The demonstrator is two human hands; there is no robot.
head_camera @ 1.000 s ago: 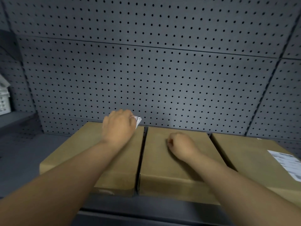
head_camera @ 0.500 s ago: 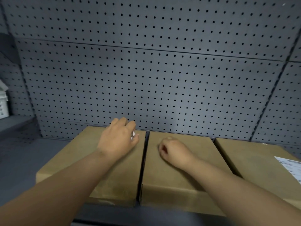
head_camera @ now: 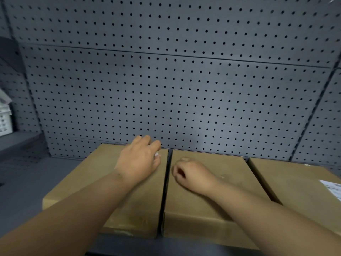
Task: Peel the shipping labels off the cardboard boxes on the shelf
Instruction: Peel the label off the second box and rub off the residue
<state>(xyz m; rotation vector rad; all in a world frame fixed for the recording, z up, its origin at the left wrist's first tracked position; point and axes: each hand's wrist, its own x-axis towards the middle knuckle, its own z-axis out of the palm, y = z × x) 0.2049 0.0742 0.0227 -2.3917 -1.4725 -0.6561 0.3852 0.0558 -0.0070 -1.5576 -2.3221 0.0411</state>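
A white scrap of label (head_camera: pixel 156 154) is pinched in the left hand (head_camera: pixel 138 159) at 12 o'clock. The right hand (head_camera: pixel 191 174) is curled, holding nothing visible. 1 label (head_camera: pixel 332 189) remains at 3 o'clock, probably next.

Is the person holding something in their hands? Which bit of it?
The left hand holds a scrap of white paper, likely a peeled label; only a sliver shows between the fingers, so which part cannot be told. The right hand is curled with nothing visible in it.

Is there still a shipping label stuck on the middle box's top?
No: the middle box shows bare cardboard; the only label in view lies on the right box.
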